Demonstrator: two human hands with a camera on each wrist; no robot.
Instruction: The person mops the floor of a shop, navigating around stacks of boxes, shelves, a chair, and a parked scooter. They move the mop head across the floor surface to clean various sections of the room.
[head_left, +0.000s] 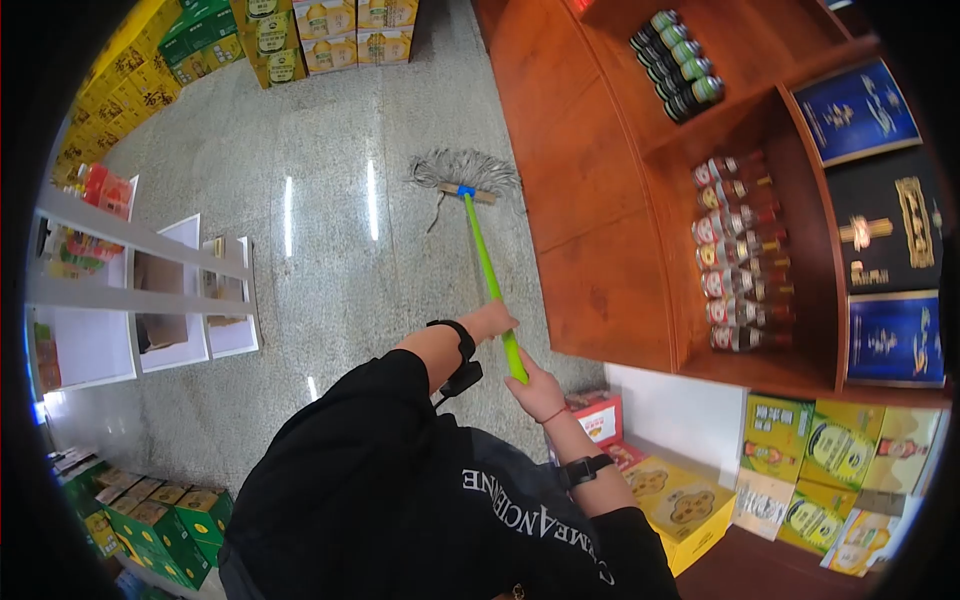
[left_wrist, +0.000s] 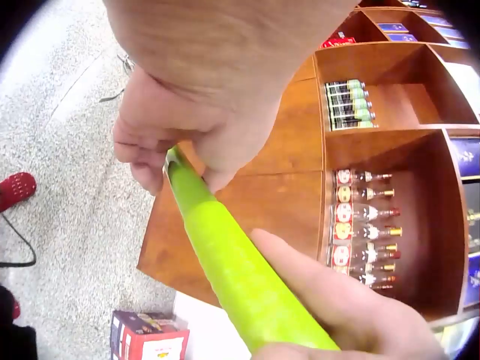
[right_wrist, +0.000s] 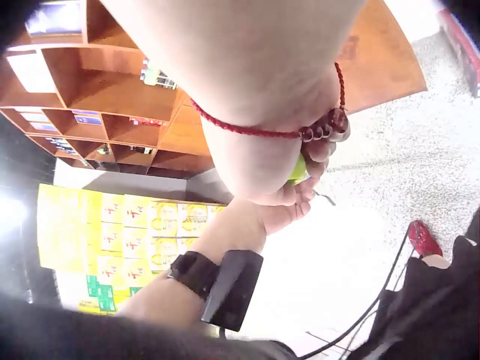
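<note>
A string mop with a grey strand head [head_left: 465, 168] lies on the floor beside the wooden shelf unit. Its bright green handle [head_left: 483, 245] runs up from a blue joint toward my body. My left hand [head_left: 489, 321] grips the handle on the stretch nearer the mop head. Closer to the body, my right hand [head_left: 540, 391] holds the handle near its top end. From the left wrist, the handle [left_wrist: 232, 262] passes between both hands, with the right hand's fingers [left_wrist: 330, 300] around it. A red bracelet [right_wrist: 247, 130] circles the right wrist, and that hand hides most of the handle there.
The wooden shelf unit [head_left: 600, 180] stands along the right, with bottles [head_left: 735, 255] on its shelves. White racks [head_left: 180, 290] stand left. Stacked cartons [head_left: 340, 35] are at the far end; a yellow box [head_left: 685, 505] and red box [head_left: 595, 418] sit near the right arm.
</note>
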